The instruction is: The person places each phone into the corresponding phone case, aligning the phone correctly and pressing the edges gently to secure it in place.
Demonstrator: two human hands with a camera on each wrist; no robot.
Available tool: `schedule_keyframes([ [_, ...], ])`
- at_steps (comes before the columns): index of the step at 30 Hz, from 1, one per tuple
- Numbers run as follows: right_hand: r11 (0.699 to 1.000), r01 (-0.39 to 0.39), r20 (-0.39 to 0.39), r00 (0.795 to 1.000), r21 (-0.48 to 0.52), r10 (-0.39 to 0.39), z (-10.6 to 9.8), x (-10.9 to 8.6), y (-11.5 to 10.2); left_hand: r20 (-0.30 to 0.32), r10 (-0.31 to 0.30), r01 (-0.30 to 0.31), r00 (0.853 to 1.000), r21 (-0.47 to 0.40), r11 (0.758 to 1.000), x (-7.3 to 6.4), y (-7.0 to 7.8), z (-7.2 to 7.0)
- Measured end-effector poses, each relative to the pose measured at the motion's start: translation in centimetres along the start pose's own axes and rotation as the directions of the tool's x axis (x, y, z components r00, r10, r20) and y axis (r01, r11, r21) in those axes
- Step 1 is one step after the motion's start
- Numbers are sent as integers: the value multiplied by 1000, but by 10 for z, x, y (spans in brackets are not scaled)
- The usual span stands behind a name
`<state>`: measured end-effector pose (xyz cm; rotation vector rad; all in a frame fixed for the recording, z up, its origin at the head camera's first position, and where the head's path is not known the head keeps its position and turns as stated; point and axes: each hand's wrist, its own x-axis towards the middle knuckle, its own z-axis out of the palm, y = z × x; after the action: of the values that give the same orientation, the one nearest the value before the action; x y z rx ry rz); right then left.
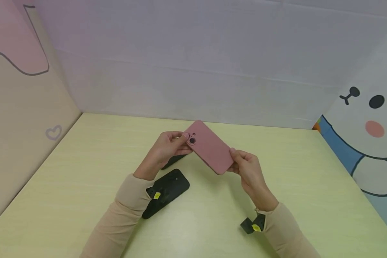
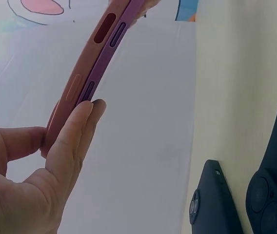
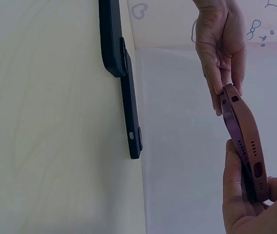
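A pink phone case (image 1: 213, 147) with a purple phone (image 2: 110, 51) partly seated in it is held above the table, tilted. Along one edge the phone's side buttons show outside the case rim. My left hand (image 1: 169, 147) pinches the camera end, thumb on the back beside the lens opening. At the opposite end my right hand (image 1: 249, 170) grips a corner between thumb and fingers. In the right wrist view a gap runs between the case (image 3: 249, 127) and the phone (image 3: 232, 124) along the bottom edge.
Below my left wrist a black phone-shaped item (image 1: 171, 190) lies on the pale table (image 1: 309, 186). Another dark one (image 1: 174, 161) lies behind it, partly hidden by the left hand. Printed cloth walls (image 1: 196, 71) stand behind and on both sides.
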<state>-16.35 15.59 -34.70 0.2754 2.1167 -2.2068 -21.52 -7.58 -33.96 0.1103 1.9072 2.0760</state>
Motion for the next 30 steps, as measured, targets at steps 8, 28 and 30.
schedule_keyframes([
  [8,1000,-4,19,1000,7,4,0,0,0,6,8,-9,1000,10,1000,-1,-1,-1],
  [28,996,-84,332,939,-37,92,5,1,7,-57,19,-26,998,-128,991,-4,2,-1],
  [30,996,-88,315,945,-25,91,5,0,7,-58,19,-27,998,-134,991,-3,2,0],
])
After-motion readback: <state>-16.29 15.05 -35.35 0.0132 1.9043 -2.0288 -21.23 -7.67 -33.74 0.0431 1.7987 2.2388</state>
